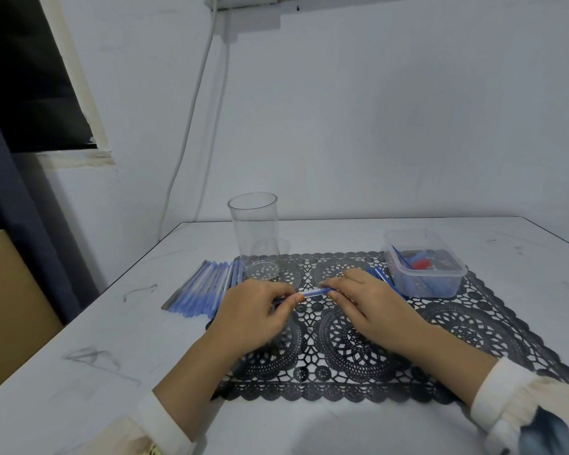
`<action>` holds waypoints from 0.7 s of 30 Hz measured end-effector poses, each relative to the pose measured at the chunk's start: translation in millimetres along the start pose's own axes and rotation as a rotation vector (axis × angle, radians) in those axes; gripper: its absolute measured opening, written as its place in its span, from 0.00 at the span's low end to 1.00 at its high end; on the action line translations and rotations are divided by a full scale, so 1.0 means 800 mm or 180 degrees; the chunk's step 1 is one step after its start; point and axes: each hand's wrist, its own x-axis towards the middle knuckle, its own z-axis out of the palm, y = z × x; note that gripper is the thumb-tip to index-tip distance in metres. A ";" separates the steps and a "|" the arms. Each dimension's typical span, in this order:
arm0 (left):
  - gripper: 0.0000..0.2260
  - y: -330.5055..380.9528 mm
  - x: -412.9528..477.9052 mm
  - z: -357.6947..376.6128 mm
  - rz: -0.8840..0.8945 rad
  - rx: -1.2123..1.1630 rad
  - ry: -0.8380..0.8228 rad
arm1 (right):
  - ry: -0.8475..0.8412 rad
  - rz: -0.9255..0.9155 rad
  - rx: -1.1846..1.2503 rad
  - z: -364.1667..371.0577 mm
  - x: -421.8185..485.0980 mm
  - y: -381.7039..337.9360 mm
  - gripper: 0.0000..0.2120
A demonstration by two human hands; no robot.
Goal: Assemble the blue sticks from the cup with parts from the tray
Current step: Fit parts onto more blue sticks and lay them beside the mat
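left hand (253, 311) and right hand (367, 302) fingers (337, 285) pinch blue stick (316, 292).

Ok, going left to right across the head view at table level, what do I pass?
Row of blue sticks lying flat → left hand → blue stick pinched between both hands → right hand → clear tray. The clear cup stands behind the left hand, so I leave it out.

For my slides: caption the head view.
Left hand and right hand hold a blue stick over the black mat, clear cup and parts tray behind.
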 end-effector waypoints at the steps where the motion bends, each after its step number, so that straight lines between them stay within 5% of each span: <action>1: 0.11 -0.001 0.000 0.000 -0.0002 -0.0006 0.0013 | 0.0003 0.0058 -0.0012 0.000 0.000 0.001 0.22; 9: 0.13 -0.006 0.001 0.002 -0.0021 0.0000 0.0074 | 0.0005 0.0233 0.0139 -0.007 -0.003 0.003 0.23; 21: 0.13 -0.014 0.003 0.000 -0.0317 0.0036 0.0202 | 0.0414 0.0616 0.0269 -0.009 0.002 0.002 0.08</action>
